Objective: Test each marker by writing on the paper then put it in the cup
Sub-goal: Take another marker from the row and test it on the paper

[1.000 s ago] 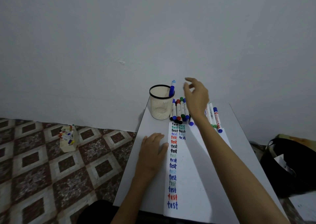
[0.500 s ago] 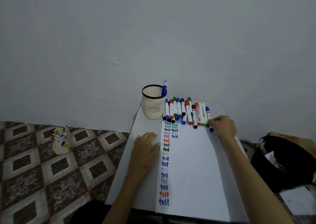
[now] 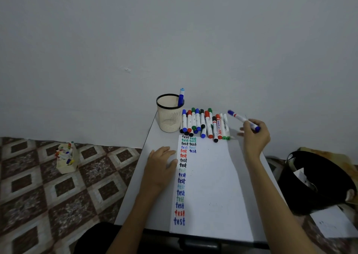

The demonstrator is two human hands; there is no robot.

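While it hangs tilted in the air just right of the row of markers [image 3: 205,124], a blue-ended marker [image 3: 240,118] is gripped near its lower end by the person's right hand [image 3: 255,137], fingers curled round the barrel. The left hand [image 3: 160,164] lies flat on the table [image 3: 133,188], fingers straight, thumb touching the left edge of the paper [image 3: 213,186]. That sheet carries a long column of the word "test" in black, green, blue and red, with a shorter column beside it. Left of the row stands a cream cup [image 3: 169,118] with one blue pen [image 3: 181,97] leaning inside. A small box [image 3: 66,160], apparently holding more markers, sits on the tiled floor [image 3: 38,195]; a black bin [image 3: 317,182] stands at right.
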